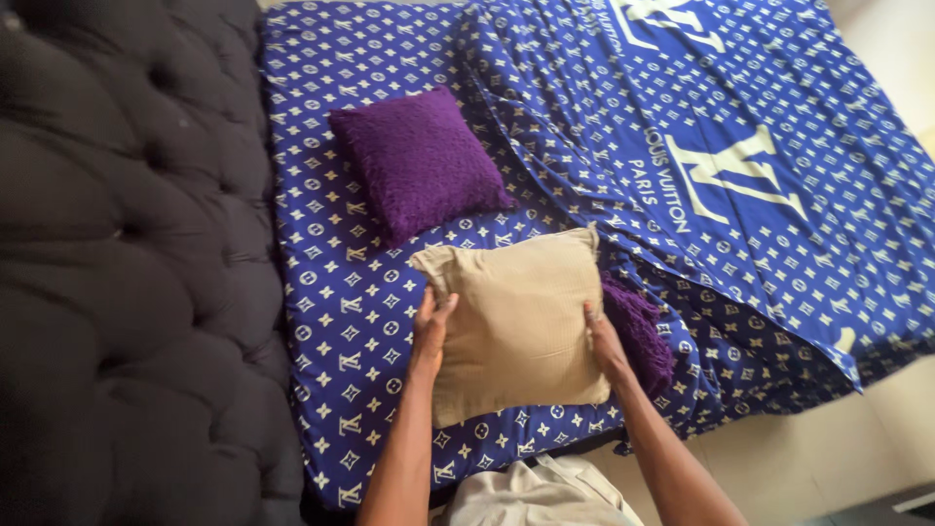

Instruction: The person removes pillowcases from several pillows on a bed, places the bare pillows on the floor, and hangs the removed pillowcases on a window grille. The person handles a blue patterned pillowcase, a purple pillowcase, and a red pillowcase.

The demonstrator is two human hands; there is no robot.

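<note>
I hold a beige square cushion (516, 317) between both hands over the bed. My left hand (430, 326) grips its left edge and my right hand (602, 339) grips its right edge. Under the cushion's right side a second purple cushion (638, 326) shows only partly. Another purple textured cushion (419, 161) lies flat further up the bed, near the headboard. The bed carries a blue sheet with a white pattern (331, 292) and a matching blue duvet (740, 166) spread over its right part.
A dark tufted headboard (127, 273) fills the left side. Pale floor (828, 458) shows at the lower right beside the bed's edge. A light-coloured cloth (536, 492) sits at the bottom between my forearms.
</note>
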